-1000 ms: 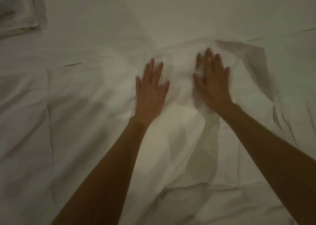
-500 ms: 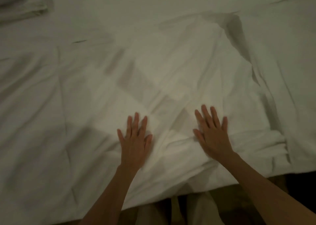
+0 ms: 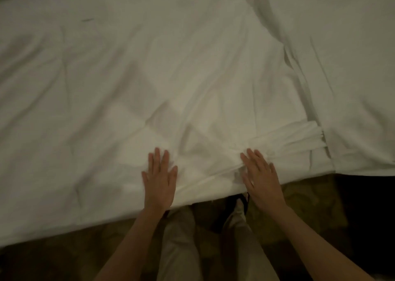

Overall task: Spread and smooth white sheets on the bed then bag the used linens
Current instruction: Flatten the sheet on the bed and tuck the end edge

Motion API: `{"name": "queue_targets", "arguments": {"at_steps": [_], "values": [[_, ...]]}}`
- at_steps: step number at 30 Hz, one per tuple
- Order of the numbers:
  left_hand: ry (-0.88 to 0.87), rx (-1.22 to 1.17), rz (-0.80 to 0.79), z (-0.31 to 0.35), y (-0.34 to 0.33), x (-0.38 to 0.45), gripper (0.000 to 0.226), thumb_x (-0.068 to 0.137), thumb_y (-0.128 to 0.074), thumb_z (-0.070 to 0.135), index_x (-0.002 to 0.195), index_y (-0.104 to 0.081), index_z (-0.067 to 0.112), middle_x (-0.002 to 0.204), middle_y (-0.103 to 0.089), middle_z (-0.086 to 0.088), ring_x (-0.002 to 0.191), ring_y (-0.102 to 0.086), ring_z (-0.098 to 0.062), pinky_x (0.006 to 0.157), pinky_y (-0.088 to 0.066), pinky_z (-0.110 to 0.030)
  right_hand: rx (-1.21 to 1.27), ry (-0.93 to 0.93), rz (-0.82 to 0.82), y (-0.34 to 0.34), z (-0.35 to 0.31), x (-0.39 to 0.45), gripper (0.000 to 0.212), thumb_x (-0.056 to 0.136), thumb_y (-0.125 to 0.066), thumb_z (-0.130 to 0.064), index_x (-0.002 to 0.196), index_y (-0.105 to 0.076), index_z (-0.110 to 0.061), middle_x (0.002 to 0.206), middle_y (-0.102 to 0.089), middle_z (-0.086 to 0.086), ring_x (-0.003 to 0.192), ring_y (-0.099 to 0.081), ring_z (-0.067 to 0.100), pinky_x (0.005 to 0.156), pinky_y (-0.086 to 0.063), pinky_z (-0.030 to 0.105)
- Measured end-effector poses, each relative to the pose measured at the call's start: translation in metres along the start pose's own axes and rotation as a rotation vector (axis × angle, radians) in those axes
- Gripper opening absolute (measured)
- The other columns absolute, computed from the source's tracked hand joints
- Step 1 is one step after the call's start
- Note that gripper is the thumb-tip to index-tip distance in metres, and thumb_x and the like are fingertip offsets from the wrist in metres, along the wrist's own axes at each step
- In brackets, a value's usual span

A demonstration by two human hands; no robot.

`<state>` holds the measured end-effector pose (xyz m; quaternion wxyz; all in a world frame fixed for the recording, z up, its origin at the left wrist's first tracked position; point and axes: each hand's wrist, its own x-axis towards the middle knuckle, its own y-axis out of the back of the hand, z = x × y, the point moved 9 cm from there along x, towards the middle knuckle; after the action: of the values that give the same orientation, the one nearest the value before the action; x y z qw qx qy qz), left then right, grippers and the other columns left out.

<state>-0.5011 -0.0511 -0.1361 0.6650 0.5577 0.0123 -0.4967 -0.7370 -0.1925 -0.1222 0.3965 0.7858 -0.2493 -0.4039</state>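
Both my hands lie flat on the white sheet (image 3: 192, 77) at the near edge of the bed. My left hand (image 3: 159, 182) is palm down, fingers straight and slightly spread, pressing the fabric, holding nothing. My right hand (image 3: 261, 179) is the same: palm down, fingers extended and angled up and to the left, flat on the cloth, nothing gripped. The hands are apart, with a strip of creased sheet between them. Just beyond my right fingertips the sheet is bunched into a band of folds (image 3: 299, 139) running off to the right of that hand. Further right of the folds a dark crease line (image 3: 299, 71) runs away from me up the bed, with more white sheet on its far side. Ahead of both hands the sheet spreads out with soft wrinkles and faint square fold marks. Left of my left hand it lies fairly flat, and its edge hangs over the bedside. Below my wrists I see my light trousers (image 3: 179, 244) and a dark shoe (image 3: 237, 203) on the patterned carpet (image 3: 310, 206). Picture is dim and a little blurred.
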Motion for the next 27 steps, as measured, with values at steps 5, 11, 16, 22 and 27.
{"name": "queue_targets", "arguments": {"at_steps": [5,11,16,22,27], "values": [[0.280,-0.792,0.196,0.024,-0.012,-0.054,0.032,0.101,-0.050,0.021,0.132,-0.057,0.014,0.142,-0.050,0.003,0.129,-0.046,-0.009,0.112,-0.028,-0.022,0.616,-0.292,0.090,0.019,0.042,-0.009,0.017,0.097,-0.055,-0.021,0.105,-0.066,-0.011,0.112,-0.059,0.006,0.103,-0.055,0.021,0.084,-0.039,0.020],[0.771,-1.556,0.305,0.023,-0.079,-0.108,0.025,0.098,-0.055,0.013,0.118,-0.059,0.000,0.115,-0.067,-0.013,0.094,-0.068,-0.019,0.080,-0.053,-0.027,1.236,-0.708,-0.021,0.008,0.055,0.005,0.021,0.090,-0.067,-0.026,0.077,-0.056,-0.012,0.086,-0.066,0.009,0.077,-0.065,0.019,0.071,-0.055,0.028],[0.663,-1.641,0.150,0.050,-0.088,-0.083,0.034,0.091,-0.064,0.032,0.112,-0.061,0.005,0.110,-0.071,-0.010,0.098,-0.071,-0.019,0.085,-0.055,-0.027,1.383,-0.719,0.027,0.011,0.043,0.020,0.019,0.089,-0.067,-0.016,0.078,-0.054,-0.008,0.080,-0.067,0.011,0.061,-0.068,0.013,0.053,-0.054,0.021],[0.773,-1.742,0.158,0.059,-0.093,-0.065,0.038,0.083,-0.075,0.032,0.110,-0.062,0.010,0.109,-0.069,-0.013,0.097,-0.069,-0.023,0.071,-0.059,-0.027,1.437,-0.781,0.014,-0.011,0.062,-0.036,0.017,0.089,-0.067,-0.020,0.086,-0.061,-0.005,0.097,-0.068,0.012,0.087,-0.067,0.018,0.078,-0.056,0.024],[0.851,-1.817,0.223,0.039,-0.115,-0.090,0.042,0.085,-0.072,0.023,0.122,-0.058,0.008,0.122,-0.064,-0.013,0.103,-0.064,-0.024,0.070,-0.056,-0.029,1.611,-0.906,0.054,-0.034,0.066,-0.083,0.030,0.082,-0.069,-0.022,0.106,-0.063,-0.004,0.098,-0.069,0.009,0.088,-0.066,0.017,0.073,-0.057,0.023]]}}
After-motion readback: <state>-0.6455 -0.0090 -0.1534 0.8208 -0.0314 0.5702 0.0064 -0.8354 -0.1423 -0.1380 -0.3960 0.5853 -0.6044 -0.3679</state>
